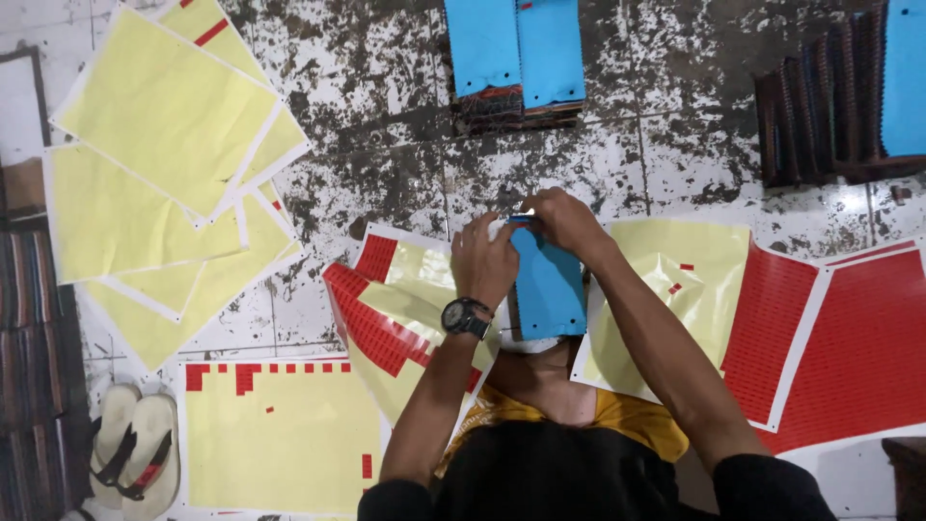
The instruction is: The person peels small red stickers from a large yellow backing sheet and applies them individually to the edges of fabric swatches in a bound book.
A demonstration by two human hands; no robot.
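From my seat the biggest thing in view is the floor point(386, 164) — pale tiles, badly worn, mottled with dark blotches. No box or tray holds anything here; everything lies flat on those tiles. Spread over the upper left is a loose fan of yellow backing sheets point(164, 125) with white borders, overlapping one another at angles, almost bare of stickers. At lower left a further yellow sheet point(280, 434) keeps only a broken row of small red squares along its top edge. On the right lie the red sticker sheets point(839, 338), nearly full, their surface a fine grid of small red rectangles, glossy and slightly buckled. Between them, under the arms, a half-peeled sheet point(386, 309) shows red along one side and shiny yellow elsewhere. Along the top edge sit two stacks of dark fabric swatch books with blue card covers, one at centre point(516, 58) and one at the far right point(839, 106). A pair of pale sandals point(135, 444) rests at the lower left. The blue card point(548, 285) I am following stands between both hands, just in front of the body. My left hand point(484, 260) — a black wristwatch point(465, 316) below it — is closed on the card's upper left edge, and my right hand point(564, 220) pinches its top edge, fingertips tight together.
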